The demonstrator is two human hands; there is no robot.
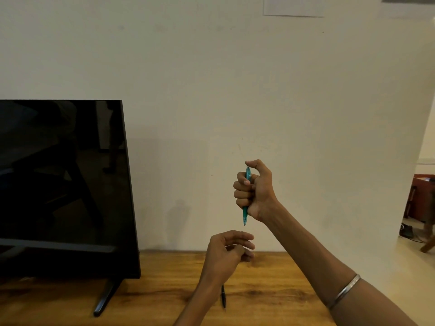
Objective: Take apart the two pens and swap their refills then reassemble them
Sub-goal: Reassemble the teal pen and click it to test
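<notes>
My right hand [255,191] is raised in front of the wall and clenched around a teal pen [245,214], which it holds upright with the tip pointing down and my thumb on its top end. Just below it, my left hand [229,249] hovers above the table with the fingers loosely curled; whether anything is in it cannot be made out. A dark pen [223,300] lies on the wooden table [270,297], partly hidden behind my left wrist.
A black monitor [66,184] on a thin stand [106,300] fills the left side of the table. A plain wall stands right behind the table. At the far right is an opening onto another room with wooden furniture [423,201].
</notes>
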